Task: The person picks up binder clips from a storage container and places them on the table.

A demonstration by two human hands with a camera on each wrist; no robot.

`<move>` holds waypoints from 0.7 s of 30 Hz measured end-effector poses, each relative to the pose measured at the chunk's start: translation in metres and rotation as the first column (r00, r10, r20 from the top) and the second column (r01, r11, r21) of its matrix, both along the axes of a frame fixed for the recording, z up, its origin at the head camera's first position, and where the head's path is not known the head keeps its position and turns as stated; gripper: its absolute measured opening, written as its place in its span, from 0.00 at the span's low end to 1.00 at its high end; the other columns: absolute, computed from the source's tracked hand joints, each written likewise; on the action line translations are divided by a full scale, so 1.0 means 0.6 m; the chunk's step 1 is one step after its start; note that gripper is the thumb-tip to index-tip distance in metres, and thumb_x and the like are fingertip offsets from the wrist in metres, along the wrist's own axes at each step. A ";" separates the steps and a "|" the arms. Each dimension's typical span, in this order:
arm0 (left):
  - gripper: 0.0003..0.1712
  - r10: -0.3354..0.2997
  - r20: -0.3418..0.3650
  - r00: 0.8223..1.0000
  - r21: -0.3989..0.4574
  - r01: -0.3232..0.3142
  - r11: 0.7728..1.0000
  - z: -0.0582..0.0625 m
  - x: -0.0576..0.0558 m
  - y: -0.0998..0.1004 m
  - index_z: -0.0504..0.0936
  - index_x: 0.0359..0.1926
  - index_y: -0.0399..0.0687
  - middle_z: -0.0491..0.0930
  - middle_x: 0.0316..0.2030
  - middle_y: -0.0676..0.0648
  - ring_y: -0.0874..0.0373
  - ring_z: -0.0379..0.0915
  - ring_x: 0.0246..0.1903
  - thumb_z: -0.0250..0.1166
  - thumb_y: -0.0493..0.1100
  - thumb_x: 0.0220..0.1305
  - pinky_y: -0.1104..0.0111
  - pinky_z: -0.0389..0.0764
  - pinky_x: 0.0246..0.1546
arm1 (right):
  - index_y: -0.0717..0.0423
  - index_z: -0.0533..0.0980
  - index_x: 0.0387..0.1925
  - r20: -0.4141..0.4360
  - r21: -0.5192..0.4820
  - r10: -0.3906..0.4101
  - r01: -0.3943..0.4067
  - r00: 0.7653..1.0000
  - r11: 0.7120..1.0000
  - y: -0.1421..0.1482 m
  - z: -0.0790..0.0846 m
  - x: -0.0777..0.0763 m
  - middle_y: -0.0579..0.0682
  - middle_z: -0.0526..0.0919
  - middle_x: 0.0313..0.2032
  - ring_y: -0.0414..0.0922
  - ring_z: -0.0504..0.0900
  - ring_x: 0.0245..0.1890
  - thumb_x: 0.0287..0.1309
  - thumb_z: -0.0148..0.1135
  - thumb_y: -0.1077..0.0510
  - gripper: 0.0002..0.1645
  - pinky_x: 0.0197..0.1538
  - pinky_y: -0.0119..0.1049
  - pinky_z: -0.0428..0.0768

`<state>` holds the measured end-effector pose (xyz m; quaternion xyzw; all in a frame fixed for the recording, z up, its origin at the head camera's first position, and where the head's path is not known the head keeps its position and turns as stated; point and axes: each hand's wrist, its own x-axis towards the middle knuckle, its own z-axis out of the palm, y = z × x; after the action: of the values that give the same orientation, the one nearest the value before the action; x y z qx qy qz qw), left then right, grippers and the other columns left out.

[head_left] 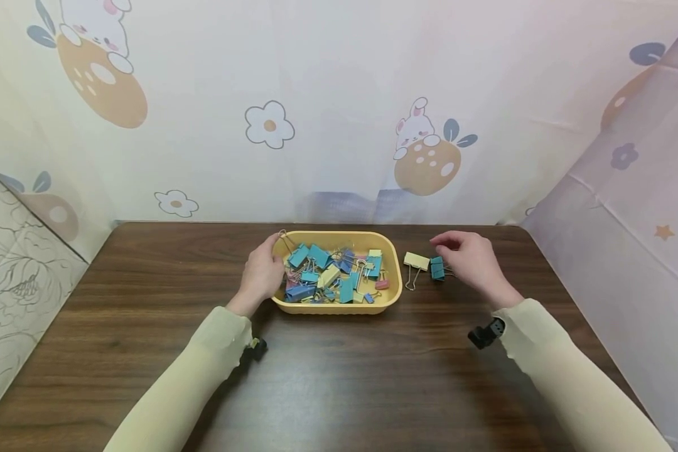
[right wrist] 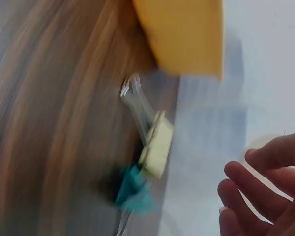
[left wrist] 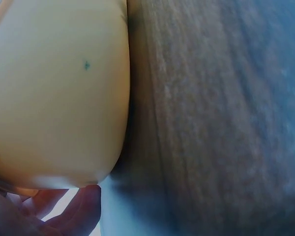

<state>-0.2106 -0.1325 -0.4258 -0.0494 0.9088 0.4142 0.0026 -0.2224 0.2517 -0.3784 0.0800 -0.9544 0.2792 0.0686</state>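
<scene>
The left end of the yellow rounded-rectangular plastic tray (head_left: 328, 309) is gripped by the left hand (head_left: 262, 271), and most of the multicoloured metal binder clips (head_left: 346, 290) are left inside it. Only a pale-yellow binder clip (head_left: 416, 261) and a teal binder clip (head_left: 437, 269) are seen laid on the brown wood-grain table (head_left: 361, 376), right of the tray; nothing is held in the loosely bent fingers of the right hand (head_left: 473, 260) near them.

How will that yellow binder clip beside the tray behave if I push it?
The yellow clip probably won't roll, given its flat-sided body. Its thin wire handles might swing or snag. Pushed away from the tray, it could bump the teal clip.
</scene>
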 end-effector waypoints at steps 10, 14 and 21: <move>0.31 0.001 0.002 1.000 0.012 -0.001 1.000 0.000 -0.002 -0.003 0.56 0.71 0.54 0.66 0.63 0.43 0.56 0.61 0.13 0.44 0.38 0.67 0.65 0.67 0.13 | 0.48 0.83 0.39 0.079 0.007 0.258 -0.260 0.963 0.966 -0.090 0.024 0.017 0.42 0.83 0.34 0.41 0.78 0.33 0.59 0.59 0.55 0.09 0.36 0.38 0.76; 0.31 -0.009 0.006 1.000 0.015 0.009 1.000 0.001 -0.001 -0.001 0.56 0.71 0.54 0.67 0.62 0.43 0.57 0.60 0.12 0.44 0.38 0.67 0.66 0.66 0.13 | 0.51 0.82 0.39 0.113 0.003 0.349 -0.351 0.930 0.936 -0.115 0.018 0.023 0.42 0.82 0.33 0.41 0.78 0.32 0.58 0.60 0.58 0.08 0.36 0.38 0.77; 0.30 -0.006 0.004 1.000 0.009 0.006 1.000 0.002 0.000 0.001 0.57 0.71 0.54 0.68 0.61 0.44 0.56 0.61 0.13 0.45 0.38 0.67 0.65 0.67 0.14 | 0.51 0.83 0.39 0.103 0.201 0.518 -0.528 0.849 0.825 -0.151 -0.001 0.022 0.42 0.83 0.35 0.39 0.79 0.36 0.56 0.61 0.59 0.09 0.42 0.39 0.77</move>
<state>-0.2103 -0.1319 -0.4245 -0.0474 0.9071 0.4182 0.0059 -0.2091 0.1608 -0.3792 0.3395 -0.9222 0.1805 -0.0408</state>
